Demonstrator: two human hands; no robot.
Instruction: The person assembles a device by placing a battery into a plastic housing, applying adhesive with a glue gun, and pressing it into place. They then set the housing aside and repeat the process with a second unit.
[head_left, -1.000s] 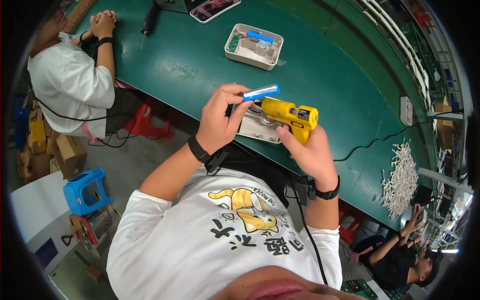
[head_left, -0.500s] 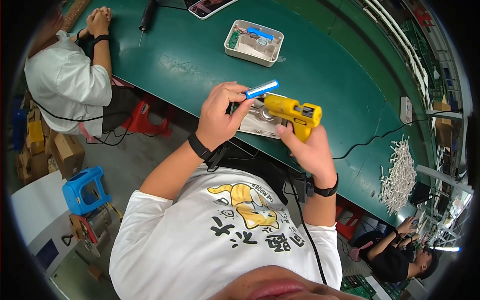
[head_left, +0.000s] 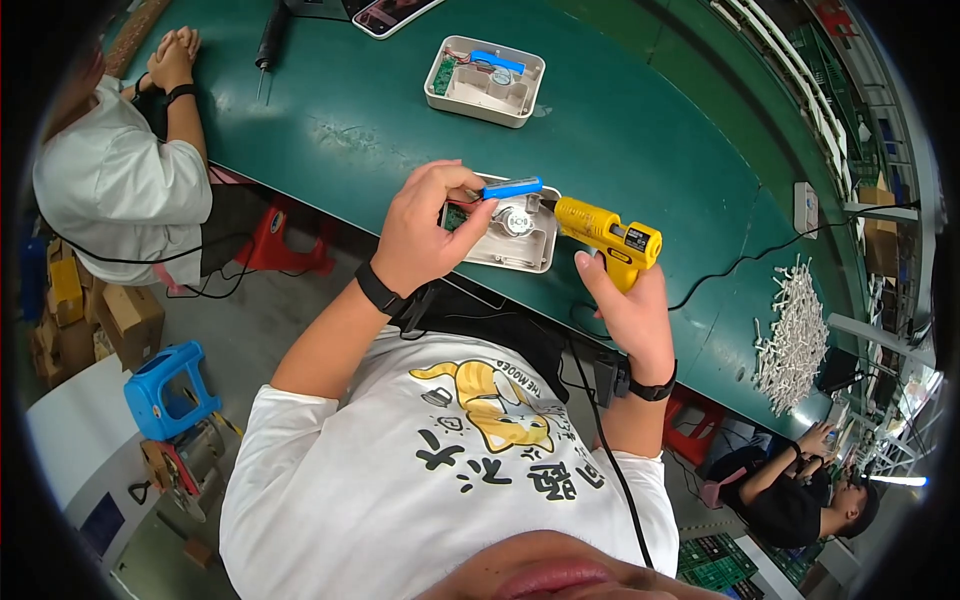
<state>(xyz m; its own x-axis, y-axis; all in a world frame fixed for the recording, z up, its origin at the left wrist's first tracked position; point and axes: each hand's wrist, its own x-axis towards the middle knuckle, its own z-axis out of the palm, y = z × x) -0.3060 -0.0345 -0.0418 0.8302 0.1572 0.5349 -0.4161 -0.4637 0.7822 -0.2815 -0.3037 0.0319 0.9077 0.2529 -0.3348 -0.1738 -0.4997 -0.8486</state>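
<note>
A blue cylindrical battery [head_left: 514, 188] is pinched at one end by my left hand [head_left: 432, 222], above a pale plastic housing [head_left: 541, 240]. Inside that housing sit a round silver part [head_left: 516, 221] and, partly under my fingers, a piece of green circuit board. My right hand [head_left: 636, 312] is wrapped round the handle of a yellow glue gun [head_left: 602, 232]. Its dark nozzle points left, just beside the housing's right side and apart from the battery.
A second pale housing [head_left: 486, 112] with a blue battery stands farther back on the green table [head_left: 350, 110]. A soldering iron [head_left: 268, 45] and a phone [head_left: 390, 14] lie beyond. White small parts [head_left: 792, 345] are heaped at right. One co-worker [head_left: 125, 190] sits left, another lower right.
The glue gun has drawn back to the right, away from the battery and the housing. The battery has tilted flatter, and more of the round silver part shows.
</note>
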